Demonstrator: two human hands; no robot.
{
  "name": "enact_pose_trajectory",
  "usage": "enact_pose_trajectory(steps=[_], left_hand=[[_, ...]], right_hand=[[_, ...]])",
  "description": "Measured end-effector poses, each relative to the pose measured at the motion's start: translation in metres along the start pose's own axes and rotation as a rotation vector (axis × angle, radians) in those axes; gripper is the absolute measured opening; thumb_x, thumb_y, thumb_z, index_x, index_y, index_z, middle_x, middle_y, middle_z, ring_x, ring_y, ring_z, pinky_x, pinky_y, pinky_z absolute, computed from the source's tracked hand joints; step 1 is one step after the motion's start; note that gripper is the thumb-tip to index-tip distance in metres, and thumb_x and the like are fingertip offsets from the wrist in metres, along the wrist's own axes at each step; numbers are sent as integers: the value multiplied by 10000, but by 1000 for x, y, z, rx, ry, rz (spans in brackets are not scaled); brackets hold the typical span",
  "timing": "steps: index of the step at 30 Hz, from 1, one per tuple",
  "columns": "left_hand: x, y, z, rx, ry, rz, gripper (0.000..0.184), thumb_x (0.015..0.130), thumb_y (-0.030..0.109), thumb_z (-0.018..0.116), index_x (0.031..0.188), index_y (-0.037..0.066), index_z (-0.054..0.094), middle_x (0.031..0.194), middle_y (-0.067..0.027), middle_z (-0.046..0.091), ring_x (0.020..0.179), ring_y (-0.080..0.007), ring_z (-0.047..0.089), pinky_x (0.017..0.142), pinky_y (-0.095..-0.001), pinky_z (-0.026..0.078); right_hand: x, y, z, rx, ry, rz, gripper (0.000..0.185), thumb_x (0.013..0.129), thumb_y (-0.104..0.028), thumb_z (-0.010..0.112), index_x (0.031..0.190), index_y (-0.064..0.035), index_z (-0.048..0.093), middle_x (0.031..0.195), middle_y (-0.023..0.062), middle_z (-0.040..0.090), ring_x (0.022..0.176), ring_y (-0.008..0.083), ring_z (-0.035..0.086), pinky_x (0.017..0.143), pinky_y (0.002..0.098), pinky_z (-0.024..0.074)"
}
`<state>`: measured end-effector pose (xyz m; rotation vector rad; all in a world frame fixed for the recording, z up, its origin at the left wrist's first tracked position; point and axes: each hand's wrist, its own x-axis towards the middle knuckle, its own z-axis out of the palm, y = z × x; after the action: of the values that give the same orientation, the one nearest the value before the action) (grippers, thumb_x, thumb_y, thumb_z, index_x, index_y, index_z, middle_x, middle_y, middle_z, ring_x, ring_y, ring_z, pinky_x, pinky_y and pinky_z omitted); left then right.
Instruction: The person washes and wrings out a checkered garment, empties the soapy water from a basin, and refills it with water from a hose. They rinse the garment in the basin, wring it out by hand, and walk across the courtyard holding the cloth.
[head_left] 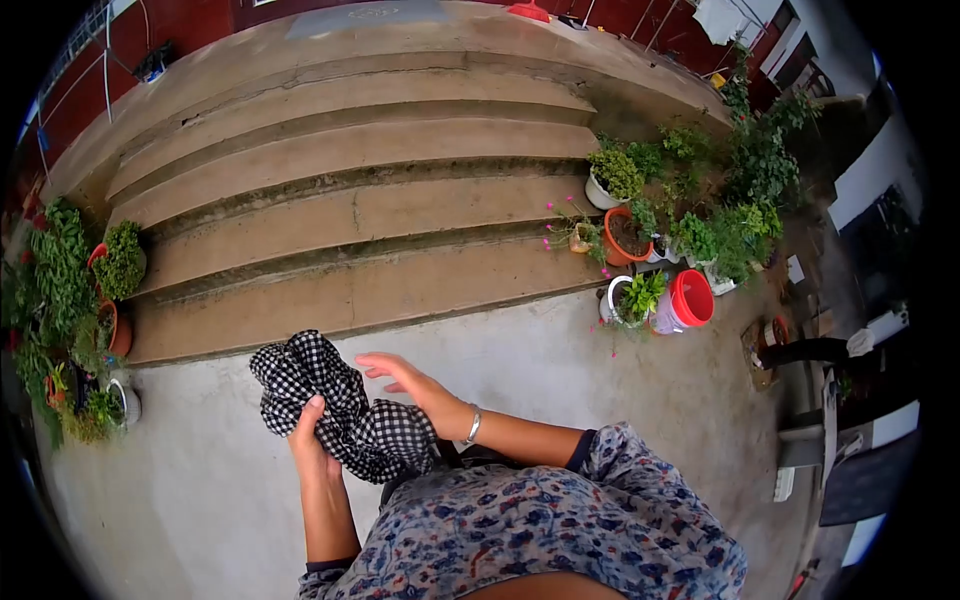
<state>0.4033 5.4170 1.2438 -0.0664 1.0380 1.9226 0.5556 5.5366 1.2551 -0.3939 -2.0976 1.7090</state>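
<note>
A black-and-white checked cloth (345,410), bunched up, hangs in front of my body at waist height. My left hand (311,440) grips its left side, with the thumb on top and the other fingers hidden behind the fabric. On the other side, my right hand (418,388) is held over the cloth's right part with its fingers stretched out and apart. A silver bangle (473,424) circles my right wrist. Whether the right palm touches the cloth cannot be made out.
Wide concrete steps (350,205) rise ahead from the grey concrete ground (220,480). Potted plants (627,235) and a red-and-white bucket (686,302) stand at the right end of the steps. More potted plants (117,265) line the left side. A red dustpan (528,11) lies at the top.
</note>
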Motion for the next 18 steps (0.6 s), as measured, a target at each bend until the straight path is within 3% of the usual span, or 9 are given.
enact_pose_trajectory(steps=[1,6,10,12,14,18], left_hand=[[19,7,22,51,-10,17,483,754,66,642,1200,-57,504,1088,-168,612,960,-289,624,864,-407,520],[116,7,100,306,-156,10,584,691,-20,721,1227,-26,488,1110,-129,598,973,-241,603,871,-344,494],[182,-4,170,564,-396,39,519,685,-30,724,1172,-14,544,1096,-100,615,996,-209,591,891,-334,476],[230,-1,211,604,-488,-18,476,684,-24,732,1135,-1,582,1100,-81,621,1004,-194,590,910,-331,464],[288,-1,251,673,-585,14,455,698,-16,734,1130,5,591,1089,-70,631,1002,-184,594,905,-327,469],[381,-2,344,822,-565,-50,451,708,-13,740,1132,5,589,1075,-67,639,994,-168,596,896,-318,478]], right_hand=[[15,0,-17,36,8,-19,746,777,-96,623,1435,-164,277,1455,68,312,1228,228,449,912,348,434],[74,28,-82,177,40,67,810,797,-2,538,1486,-170,146,1526,86,188,1329,256,344,973,346,411],[115,63,-142,-152,141,22,721,812,63,477,1448,-13,146,1503,202,171,1382,327,239,1041,368,355],[149,82,-184,-155,187,43,711,813,67,492,1436,-13,159,1481,209,204,1353,333,291,1002,356,398],[197,99,-233,-100,242,55,645,790,72,534,1357,-5,238,1388,207,306,1192,307,463,884,321,478],[271,120,-331,-41,286,77,622,792,45,556,1329,2,247,1289,230,413,1133,312,516,881,343,468]])
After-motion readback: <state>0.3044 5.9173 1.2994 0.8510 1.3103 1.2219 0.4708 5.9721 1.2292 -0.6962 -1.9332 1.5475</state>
